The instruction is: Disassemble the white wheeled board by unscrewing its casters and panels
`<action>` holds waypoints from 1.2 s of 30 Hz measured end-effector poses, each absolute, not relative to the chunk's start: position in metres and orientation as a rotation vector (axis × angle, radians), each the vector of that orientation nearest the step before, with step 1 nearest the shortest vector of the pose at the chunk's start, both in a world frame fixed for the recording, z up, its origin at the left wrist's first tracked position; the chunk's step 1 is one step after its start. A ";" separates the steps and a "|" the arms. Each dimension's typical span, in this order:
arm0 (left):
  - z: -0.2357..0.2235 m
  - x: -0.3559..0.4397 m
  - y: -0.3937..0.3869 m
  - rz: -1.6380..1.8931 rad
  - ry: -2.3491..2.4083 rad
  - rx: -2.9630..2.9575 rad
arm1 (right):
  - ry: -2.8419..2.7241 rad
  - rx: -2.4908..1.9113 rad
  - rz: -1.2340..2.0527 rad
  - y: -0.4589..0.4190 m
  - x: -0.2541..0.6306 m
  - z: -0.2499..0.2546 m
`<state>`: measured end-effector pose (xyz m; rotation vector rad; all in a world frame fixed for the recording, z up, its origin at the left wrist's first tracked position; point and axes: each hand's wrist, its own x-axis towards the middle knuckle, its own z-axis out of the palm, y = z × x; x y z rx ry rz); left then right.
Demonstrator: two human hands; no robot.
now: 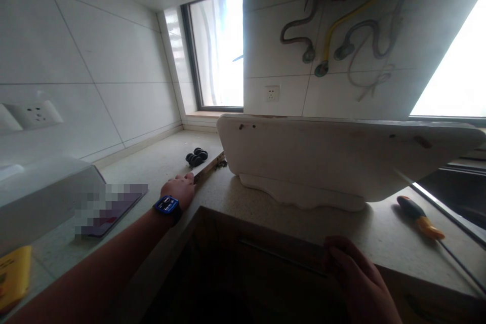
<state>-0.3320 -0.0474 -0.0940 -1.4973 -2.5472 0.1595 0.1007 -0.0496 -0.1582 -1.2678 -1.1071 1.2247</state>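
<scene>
My left hand [180, 190], with a blue watch at the wrist, reaches across the speckled countertop [159, 162] and is closed on the near end of a thin brown strip [208, 168] lying on it. My right hand [355, 276] grips the top edge of a dark wooden panel [250, 258] that stands against the counter's front edge, fingers curled over it. A white board with screw holes [341, 154] rests tilted on the counter behind the panel. Small black round parts [196, 157] lie beyond the strip.
An orange-handled screwdriver [419, 217] lies on the counter at right, near a dark sink [459, 190]. A dark flat item [114, 210] and a translucent box [41, 197] sit at left. Tiled walls carry sockets [272, 93]; hoses [341, 35] hang above.
</scene>
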 end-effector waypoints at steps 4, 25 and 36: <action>-0.095 -0.333 -0.027 0.156 -2.565 -1.512 | -1.134 -1.300 1.234 -0.054 0.098 -0.155; -0.103 -0.353 -0.027 -0.055 -2.606 -1.600 | -1.116 -1.339 1.256 -0.051 0.102 -0.156; -0.105 -0.339 -0.031 -0.138 -2.578 -1.616 | -1.188 -1.277 1.132 -0.046 0.125 -0.153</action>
